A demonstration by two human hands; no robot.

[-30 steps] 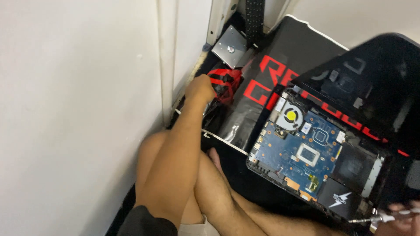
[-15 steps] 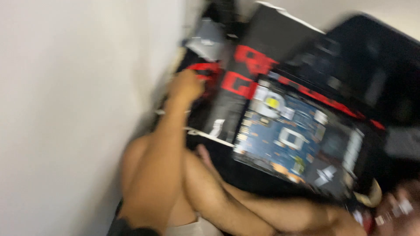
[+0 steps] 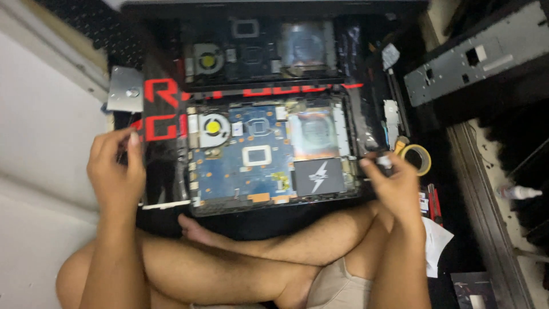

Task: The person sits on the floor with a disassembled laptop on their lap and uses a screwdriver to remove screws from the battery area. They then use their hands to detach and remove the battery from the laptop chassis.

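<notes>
Both hands flank the open laptop (image 3: 269, 154): right fingers (image 3: 377, 163) pinch something small, perhaps a screw; left fingers (image 3: 128, 143) curl, apparently empty.

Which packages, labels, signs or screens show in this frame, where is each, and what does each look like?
Black box: flat under the opened laptop, by the left hand; big red lettering.
Black sticker: lower right of the blue motherboard, near the right hand; rectangular, white lightning mark.
Small white bottle: lying at far right; label too small to tell.
No screen or sign visible.
</notes>
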